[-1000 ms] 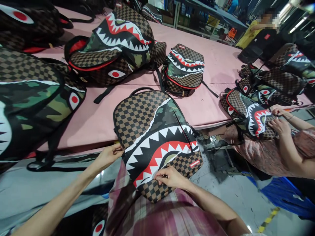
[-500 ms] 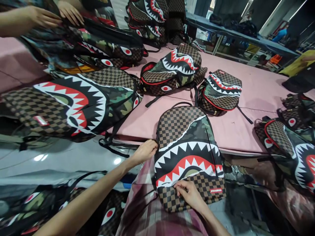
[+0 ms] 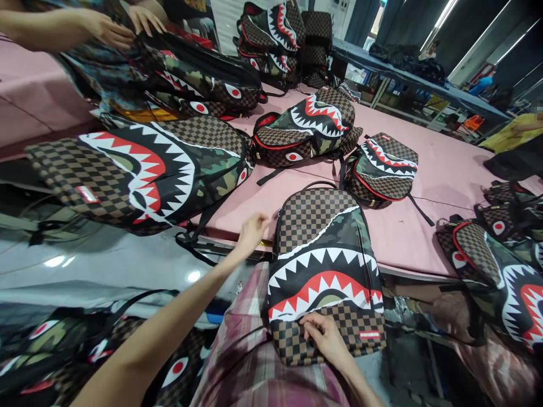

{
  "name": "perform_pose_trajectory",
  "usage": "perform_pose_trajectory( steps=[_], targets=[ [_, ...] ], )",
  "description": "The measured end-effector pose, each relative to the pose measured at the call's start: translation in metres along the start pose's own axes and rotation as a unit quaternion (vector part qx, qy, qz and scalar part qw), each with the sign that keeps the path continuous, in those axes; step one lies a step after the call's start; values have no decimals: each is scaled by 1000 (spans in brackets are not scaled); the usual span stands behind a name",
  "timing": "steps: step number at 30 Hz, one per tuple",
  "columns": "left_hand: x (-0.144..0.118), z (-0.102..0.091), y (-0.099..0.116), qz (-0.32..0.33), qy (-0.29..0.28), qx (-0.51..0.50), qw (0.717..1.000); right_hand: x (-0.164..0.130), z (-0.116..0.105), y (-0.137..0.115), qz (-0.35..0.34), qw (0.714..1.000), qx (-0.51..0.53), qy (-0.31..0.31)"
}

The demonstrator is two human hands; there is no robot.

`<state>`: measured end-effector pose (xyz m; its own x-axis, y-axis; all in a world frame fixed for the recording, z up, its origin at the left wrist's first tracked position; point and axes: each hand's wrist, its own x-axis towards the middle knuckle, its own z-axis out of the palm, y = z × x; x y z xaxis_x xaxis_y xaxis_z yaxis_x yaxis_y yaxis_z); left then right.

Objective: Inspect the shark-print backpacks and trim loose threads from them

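Backpack [image 3: 324,226] beneath right fingers [image 3: 313,320], beside left fingers [image 3: 258,220]

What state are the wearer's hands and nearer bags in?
Nearest backpack: front showing, handle toward pink table.
Left hand: fingers bent, beside that backpack; contact unclear.
Right hand: fingers curled, at its front.
Large left backpack: front up, overhanging table.
Middle backpack: lying on table.
Smaller backpack: lying on table, strap trailing.
Right backpack: cut off by frame.
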<state>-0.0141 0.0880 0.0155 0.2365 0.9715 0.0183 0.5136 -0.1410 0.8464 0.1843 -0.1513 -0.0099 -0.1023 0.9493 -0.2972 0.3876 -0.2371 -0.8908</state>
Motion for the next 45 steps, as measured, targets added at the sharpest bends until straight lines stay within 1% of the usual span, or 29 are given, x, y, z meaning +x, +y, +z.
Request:
perform_pose_trajectory(
  steps=[2, 4, 5, 7, 9, 12, 16, 19, 22, 23, 25, 27, 28, 30, 32, 33, 34, 36, 37, 39, 40, 41, 42, 43, 44, 45],
  targets=[
    [-30, 15, -6, -34, -43, -36, 998, 0, 1, 0, 5, 1000, -2, 2],
    [-55, 26, -8, -56, -67, -70, 994, 0, 1, -3, 7, 1000, 1, -6],
    [-64, 29, -6, -65, -72, -90, 991, 0, 0, -5, 7, 1000, 6, -12],
    [-72, 31, 2, -79, -77, -132, 985, -2, -4, -12, 11, 999, 29, -15],
    [-73, 29, 14, -85, -81, -172, 978, -5, -10, -19, 16, 998, 62, 8],
    [-71, 21, 36, -93, -82, -222, 967, -10, -18, -24, 18, 991, 116, 62],
    [-75, 12, 61, -125, -59, -300, 944, -16, -20, -15, 18, 987, 141, 80],
    [-81, 11, 71, -131, -54, -306, 942, -20, -17, -5, 15, 983, 156, 92],
    [-90, 10, 81, -135, -42, -309, 941, -26, -16, -2, 7, 980, 171, 100],
    [-95, 6, 88, -134, -40, -310, 940, -28, -17, -3, 3, 980, 174, 100],
    [-107, -7, 106, -123, -43, -304, 944, -35, -22, -12, -12, 979, 177, 95],
    [-123, -25, 130, -98, -55, -281, 953, -43, -31, -28, -49, 981, 170, 79],
    [-130, -34, 143, -81, -65, -263, 959, -47, -37, -39, -79, 982, 159, 72],
    [-141, -45, 167, -49, -95, -221, 969, -54, -51, -66, -161, 977, 121, 77],
    [-142, -43, 185, -34, -158, -183, 970, -58, -67, -95, -257, 957, 62, 120],
    [-139, -38, 190, -29, -196, -171, 965, -58, -74, -108, -294, 945, 23, 139],
    [-135, -30, 194, -17, -231, -162, 959, -57, -81, -119, -318, 937, -22, 145],
    [-124, -12, 198, 21, -281, -146, 948, -53, -91, -134, -327, 927, -114, 142],
    [-119, -5, 199, 43, -292, -134, 946, -50, -95, -137, -318, 925, -157, 135],
    [-110, 5, 199, 102, -290, -77, 949, -46, -102, -138, -293, 920, -223, 135],
    [-106, 6, 198, 145, -279, -37, 949, -44, -106, -136, -282, 917, -246, 136],
    [-103, 7, 197, 201, -266, 5, 943, -43, -109, -133, -272, 916, -267, 129],
    [-100, 6, 196, 265, -253, 49, 929, -43, -113, -131, -264, 914, -286, 112],
    [-97, 6, 195, 327, -244, 93, 908, -43, -116, -130, -255, 912, -308, 94],
    [-93, 6, 194, 376, -244, 135, 884, -44, -119, -129, -245, 908, -330, 76],
    [-89, 6, 193, 410, -247, 176, 860, -44, -121, -130, -234, 904, -352, 60]
  ],
)
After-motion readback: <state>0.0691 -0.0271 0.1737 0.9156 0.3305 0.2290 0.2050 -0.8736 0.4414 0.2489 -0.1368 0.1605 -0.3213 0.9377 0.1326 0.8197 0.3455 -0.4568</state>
